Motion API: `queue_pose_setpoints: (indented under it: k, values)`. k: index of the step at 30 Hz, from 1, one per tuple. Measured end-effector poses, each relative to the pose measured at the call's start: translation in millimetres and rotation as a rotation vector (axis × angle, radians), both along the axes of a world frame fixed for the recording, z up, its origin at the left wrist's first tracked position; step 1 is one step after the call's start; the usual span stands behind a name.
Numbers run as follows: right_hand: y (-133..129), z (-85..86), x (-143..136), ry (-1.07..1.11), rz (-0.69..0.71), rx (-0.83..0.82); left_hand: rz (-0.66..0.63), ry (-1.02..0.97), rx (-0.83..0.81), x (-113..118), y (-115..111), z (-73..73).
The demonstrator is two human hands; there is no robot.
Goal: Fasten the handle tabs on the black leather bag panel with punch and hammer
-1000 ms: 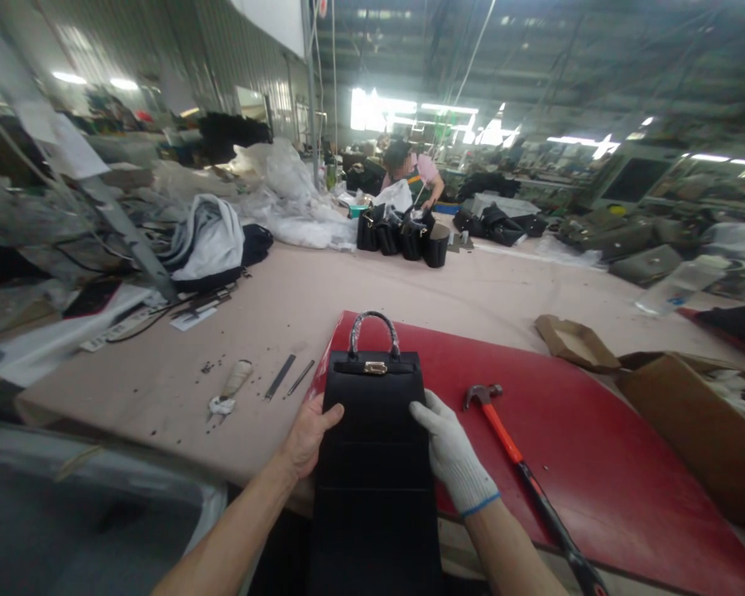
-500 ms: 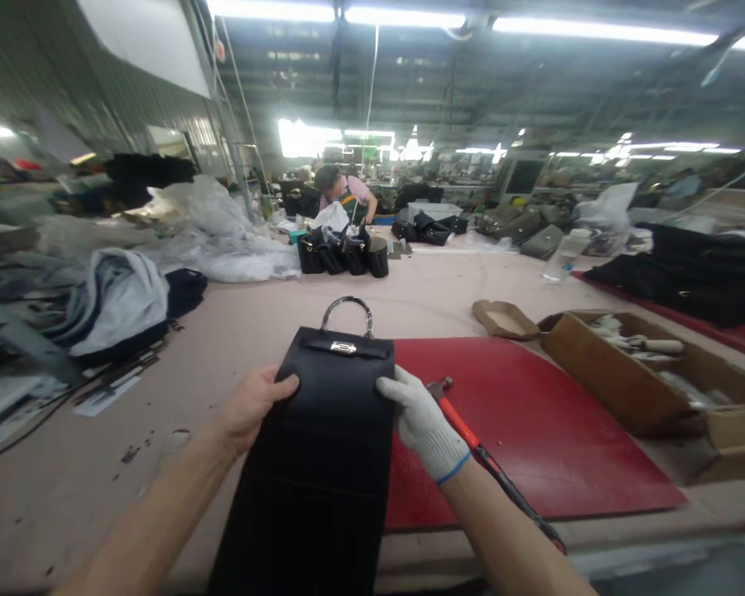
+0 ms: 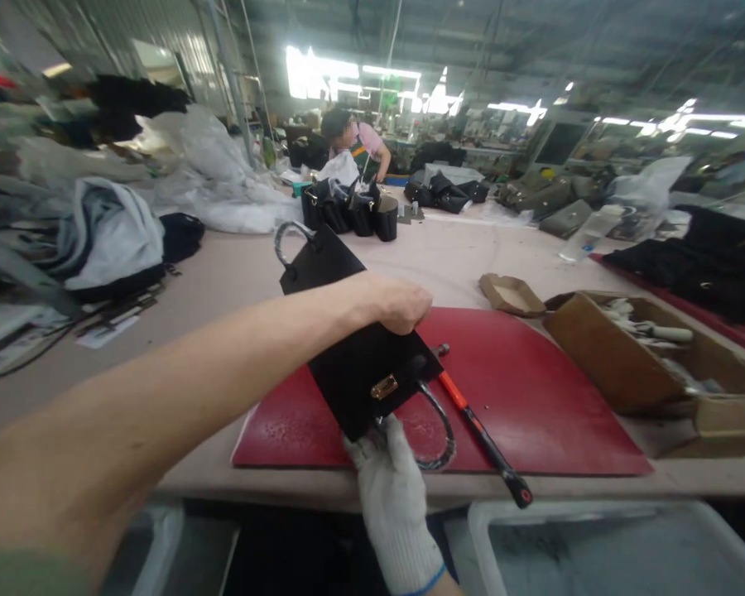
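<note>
A black handbag panel (image 3: 348, 364) lies at a slant above the red mat, one wrapped handle at its far left end and another at its near right end. A gold-coloured clasp (image 3: 384, 386) shows near its lower end. My bare left hand (image 3: 403, 305) reaches across the panel, fingers curled on its right edge, fingertips hidden. In a white knit glove, my right hand (image 3: 392, 476) grips the near corner below the clasp, thumb on top. Right of the panel a claw hammer (image 3: 472, 414) with a red and black handle rests on the red mat (image 3: 534, 397).
An open cardboard box (image 3: 621, 356) of white pieces stands at right, a small cardboard tray (image 3: 510, 295) beside it. Several black bags (image 3: 348, 207) and a person (image 3: 366, 141) are at the far side. Grey plastic bins (image 3: 596, 513) sit below the table's front edge.
The panel has turned and come over the red mat, showing a second handle. My left hand crossed over to its right edge; my right hand moved down to the near end.
</note>
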State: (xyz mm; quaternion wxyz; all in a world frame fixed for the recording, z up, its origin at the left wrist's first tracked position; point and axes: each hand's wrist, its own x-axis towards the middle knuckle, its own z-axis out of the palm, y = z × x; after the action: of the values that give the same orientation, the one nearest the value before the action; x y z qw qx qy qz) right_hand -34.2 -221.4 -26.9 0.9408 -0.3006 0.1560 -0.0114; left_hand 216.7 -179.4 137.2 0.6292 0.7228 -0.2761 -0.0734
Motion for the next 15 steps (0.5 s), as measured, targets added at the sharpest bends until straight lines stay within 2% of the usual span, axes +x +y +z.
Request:
queue_pose_setpoints:
  k: [2,3,5,7,9,11,13,15]
  values:
    - [13,-7.3,-13,0.12,-0.046,0.073,-0.104,-0.262,0.31,-35,-2,-33.6]
    - [18,-7.2,-19,0.172,-0.061,0.105,-0.107,-0.391,0.469,-52,5,-48.8]
    - [27,-2.8,-28,0.274,-0.07,0.13,0.0,-0.526,0.772,-81,30,-77.9]
    - [35,2.1,-37,0.375,-0.066,0.113,0.176,-0.43,0.937,-105,62,-107.4]
    - [43,2.5,-47,0.443,-0.031,0.09,0.294,-0.353,0.969,-126,92,-137.2]
    - [50,-4.5,-59,0.441,0.04,0.034,0.347,-0.364,0.93,-145,114,-163.6]
    - [53,-18.6,-74,0.376,0.141,-0.094,0.353,-0.411,0.878,-160,127,-181.8]
    - [49,-36.5,-87,0.311,0.235,-0.247,0.342,-0.44,0.854,-169,134,-190.1]
